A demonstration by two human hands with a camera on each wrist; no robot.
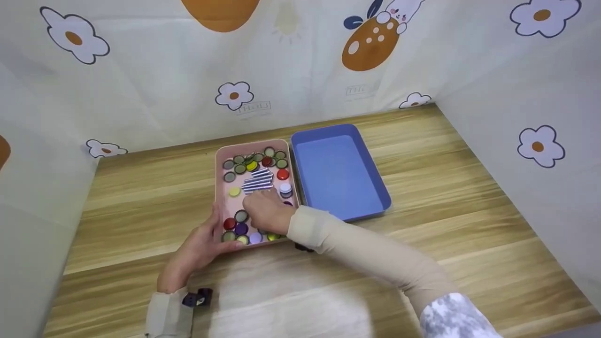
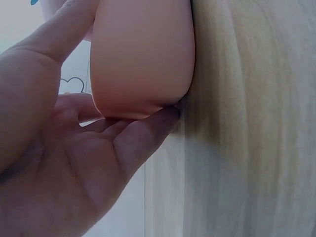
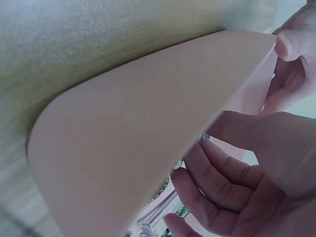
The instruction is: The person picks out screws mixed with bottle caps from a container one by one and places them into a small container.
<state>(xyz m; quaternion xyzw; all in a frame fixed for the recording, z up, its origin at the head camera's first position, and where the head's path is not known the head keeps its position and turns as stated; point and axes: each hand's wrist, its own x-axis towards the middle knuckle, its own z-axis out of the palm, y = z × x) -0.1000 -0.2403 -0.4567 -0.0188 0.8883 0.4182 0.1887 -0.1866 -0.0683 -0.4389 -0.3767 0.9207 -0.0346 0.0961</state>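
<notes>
At the near left corner of the pink tray (image 1: 218,173), my left hand (image 1: 199,249) grips the wall. The left wrist view shows its fingers (image 2: 143,136) curled under the tray's rounded corner (image 2: 143,54). My right hand (image 1: 267,211) reaches inside the same tray with bent fingers, just below a row of silver rods (image 1: 258,181). In the right wrist view, small shiny bits show beside the fingers (image 3: 222,182), but the tray wall hides part of the fingertips. Bottle caps (image 1: 241,216) in several colours lie around the hand, some face down.
A blue tray (image 1: 340,173) stands against the right side of the pink one, its inside bare. Both sit on a wood-grain table (image 1: 450,197). Behind and at both sides hangs a pale printed sheet (image 1: 164,84) with flowers.
</notes>
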